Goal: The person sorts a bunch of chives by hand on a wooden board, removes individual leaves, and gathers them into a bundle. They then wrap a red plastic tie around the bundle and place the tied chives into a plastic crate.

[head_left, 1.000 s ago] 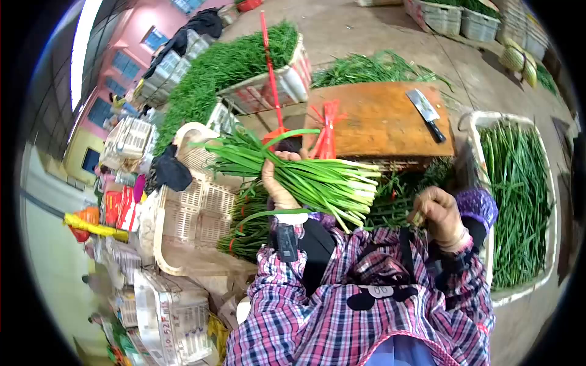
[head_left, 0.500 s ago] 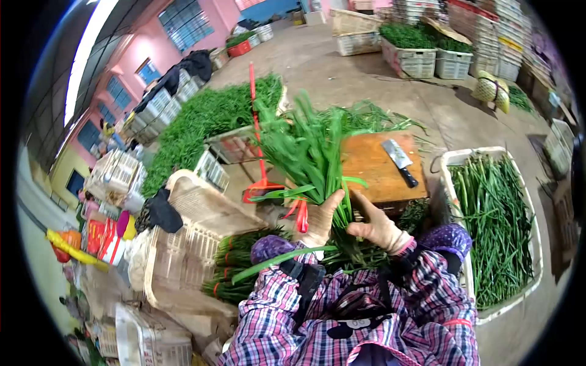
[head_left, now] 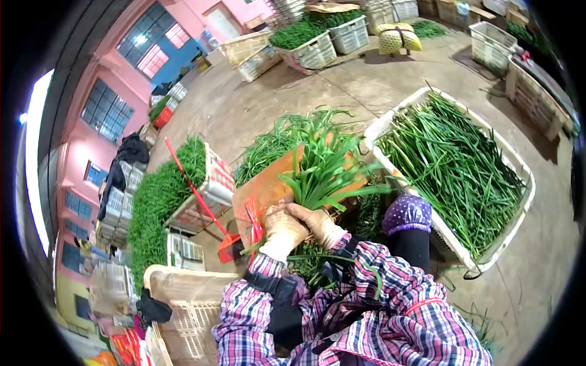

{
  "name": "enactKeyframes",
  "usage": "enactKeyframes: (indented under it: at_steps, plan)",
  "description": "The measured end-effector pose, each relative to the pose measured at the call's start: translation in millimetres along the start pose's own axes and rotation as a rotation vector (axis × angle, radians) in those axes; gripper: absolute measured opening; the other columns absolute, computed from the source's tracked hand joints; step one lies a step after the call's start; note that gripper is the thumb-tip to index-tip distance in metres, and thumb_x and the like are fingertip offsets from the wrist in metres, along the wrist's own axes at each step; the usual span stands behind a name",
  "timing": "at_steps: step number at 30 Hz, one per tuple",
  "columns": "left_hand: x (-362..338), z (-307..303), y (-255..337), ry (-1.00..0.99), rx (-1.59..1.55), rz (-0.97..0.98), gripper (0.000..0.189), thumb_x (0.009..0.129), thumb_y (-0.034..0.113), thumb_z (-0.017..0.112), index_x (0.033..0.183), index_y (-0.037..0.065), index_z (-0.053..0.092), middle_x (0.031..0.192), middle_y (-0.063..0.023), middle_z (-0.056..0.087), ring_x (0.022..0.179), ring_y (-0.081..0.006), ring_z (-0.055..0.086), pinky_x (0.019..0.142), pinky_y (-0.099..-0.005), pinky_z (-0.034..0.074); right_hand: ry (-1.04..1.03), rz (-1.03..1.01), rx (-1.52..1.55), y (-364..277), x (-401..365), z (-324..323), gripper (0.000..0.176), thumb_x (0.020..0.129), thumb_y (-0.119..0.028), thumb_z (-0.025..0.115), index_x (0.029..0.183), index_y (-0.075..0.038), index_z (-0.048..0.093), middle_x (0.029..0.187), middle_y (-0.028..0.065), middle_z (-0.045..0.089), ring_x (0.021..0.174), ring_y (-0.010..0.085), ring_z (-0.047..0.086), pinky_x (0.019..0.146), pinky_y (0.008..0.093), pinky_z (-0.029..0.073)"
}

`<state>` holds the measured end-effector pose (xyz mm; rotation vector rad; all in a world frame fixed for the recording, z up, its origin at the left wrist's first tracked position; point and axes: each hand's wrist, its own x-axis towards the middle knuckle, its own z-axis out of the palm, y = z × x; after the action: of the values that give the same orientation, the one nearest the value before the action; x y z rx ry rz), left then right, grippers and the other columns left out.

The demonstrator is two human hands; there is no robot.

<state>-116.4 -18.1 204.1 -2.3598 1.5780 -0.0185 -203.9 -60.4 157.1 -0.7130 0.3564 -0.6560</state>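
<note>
My left hand (head_left: 284, 227), in a pale glove, is closed round the lower part of a bunch of green leafy stalks (head_left: 320, 171). My right hand (head_left: 316, 224), gloved too, presses against the left one with its fingers wrapped on the same bunch. The leaves fan out up and to the right over the wooden board (head_left: 256, 188). Red ties (head_left: 253, 221) hang beside my left hand. The knife is not visible now.
On the right stands a white crate (head_left: 530, 201) full of green stalks. A cream basket (head_left: 195, 305) is at lower left, near a red dustpan (head_left: 230, 247) with a long handle. More crates of greens (head_left: 152, 213) stand farther left.
The view has turned to the right. My right hand has closed on the bunch and met my left hand; the bunch is now over the board, leaning to the right.
</note>
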Motion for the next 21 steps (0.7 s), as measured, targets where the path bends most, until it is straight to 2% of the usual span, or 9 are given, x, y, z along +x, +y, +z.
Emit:
enactKeyframes:
  at_steps: [3,5,8,11,14,16,17,19,21]
  plan:
    - [-18.0,-33.5,8.3,-0.041,-0.004,0.085,0.061,0.074,0.044,0.059,0.116,0.000,0.054,0.121,-0.0216,0.053,0.116,-0.0284,0.049,0.101,-0.0386,0.033,0.057,0.055,0.130,-10.8,0.3,-7.9,0.029,0.079,-0.019,0.068,0.099,0.002,0.064,0.096,0.0077,0.066,0.084,0.0162,0.062,0.077,0.0295,0.049]
    - [-24.4,-25.0,-3.7,0.093,-0.124,0.228,0.069,0.074,0.053,0.057,0.117,-0.001,0.053,0.116,-0.0221,0.055,0.116,-0.0319,0.048,0.102,-0.0403,0.031,0.066,0.104,0.159,-6.5,8.0,-24.0,0.025,0.076,-0.013,0.068,0.096,0.002,0.065,0.091,0.0087,0.067,0.079,0.0176,0.063,0.071,0.0295,0.050]
    - [-34.4,-21.8,-15.8,0.126,-0.195,0.206,0.065,0.075,0.051,0.061,0.115,0.000,0.054,0.112,-0.0213,0.057,0.113,-0.0322,0.050,0.099,-0.0400,0.035,-0.046,0.075,0.128,-1.3,10.9,-36.0,0.026,0.076,-0.014,0.067,0.098,0.001,0.065,0.090,0.0079,0.067,0.080,0.0166,0.063,0.072,0.0295,0.050]
    - [-41.1,-18.0,-34.2,0.246,-0.758,0.141,0.057,0.077,0.039,0.067,0.113,-0.002,0.054,0.109,-0.0201,0.057,0.104,-0.0337,0.056,0.089,-0.0396,0.044,-0.277,0.089,0.226,-12.2,4.4,-32.8,0.037,0.077,-0.011,0.064,0.112,-0.001,0.060,0.102,0.0067,0.064,0.089,0.0163,0.061,0.077,0.0294,0.049]
    - [-45.1,-18.2,-41.6,0.364,-0.710,0.073,0.055,0.078,0.040,0.067,0.113,-0.001,0.054,0.109,-0.0186,0.058,0.103,-0.0338,0.055,0.090,-0.0381,0.043,-0.358,0.082,0.065,-17.5,2.2,-26.3,0.042,0.077,-0.011,0.064,0.117,-0.001,0.057,0.107,0.0063,0.062,0.095,0.0149,0.058,0.084,0.0292,0.047]
    - [-39.7,-7.9,-50.1,0.375,-0.274,0.268,0.051,0.081,0.040,0.066,0.114,0.002,0.055,0.110,-0.0135,0.059,0.100,-0.0273,0.057,0.089,-0.0327,0.043,-0.497,0.045,-0.077,-14.3,7.2,-20.8,0.040,0.079,-0.013,0.063,0.116,-0.001,0.058,0.109,0.0052,0.062,0.098,0.0137,0.056,0.089,0.0285,0.044]
    - [-56.1,-69.2,-28.1,-0.244,-0.571,-0.124,0.051,0.083,0.041,0.064,0.118,0.004,0.054,0.110,-0.0076,0.061,0.099,-0.0190,0.057,0.088,-0.0263,0.042,-0.564,-0.038,-0.174,-17.9,6.4,-18.3,0.037,0.081,-0.013,0.061,0.116,0.000,0.058,0.109,0.0051,0.062,0.099,0.0138,0.056,0.089,0.0286,0.044]
    - [-43.1,-4.8,-53.7,0.153,-1.258,0.240,0.046,0.083,0.032,0.067,0.119,0.006,0.054,0.106,-0.0032,0.063,0.096,-0.0115,0.058,0.084,-0.0233,0.044,-0.619,-0.145,-0.208,-26.0,6.5,-1.5,0.040,0.081,-0.020,0.063,0.115,0.000,0.058,0.105,0.0052,0.063,0.096,0.0144,0.056,0.087,0.0286,0.044]
    - [-54.7,-26.5,-51.8,0.087,-1.533,0.135,0.039,0.081,0.019,0.070,0.116,0.007,0.056,0.106,-0.0018,0.063,0.092,-0.0116,0.059,0.081,-0.0251,0.047,-0.759,-0.053,-0.181,-20.1,15.8,-2.7,0.046,0.079,-0.030,0.066,0.115,-0.001,0.057,0.103,0.0051,0.062,0.095,0.0150,0.055,0.084,0.0289,0.044]
